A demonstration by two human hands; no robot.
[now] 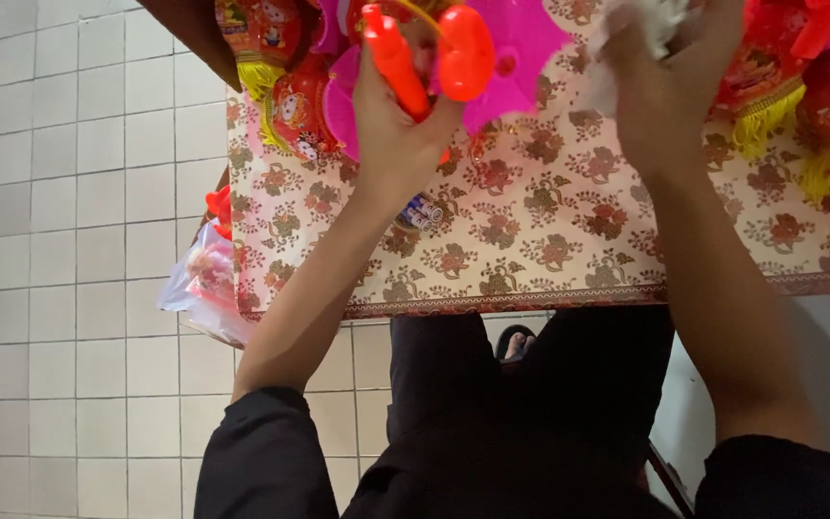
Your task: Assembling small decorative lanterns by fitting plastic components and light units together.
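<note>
My left hand point(398, 125) grips an orange-red plastic handle point(396, 60) of a toy lantern, with a round orange part point(466, 50) beside it and a bright pink star-shaped piece point(521, 48) behind. My right hand point(665, 82) is raised over the table and closed on a crumpled white piece of cloth or paper point(626, 38). Both hands are above a table covered in a cream cloth with a red flower pattern point(549, 231).
Red lanterns with yellow tassels point(276, 58) lie at the table's upper left, and more of them point(818, 106) at the upper right. A clear plastic bag with red items point(206, 288) hangs off the table's left edge. White floor tiles point(69, 240) lie to the left.
</note>
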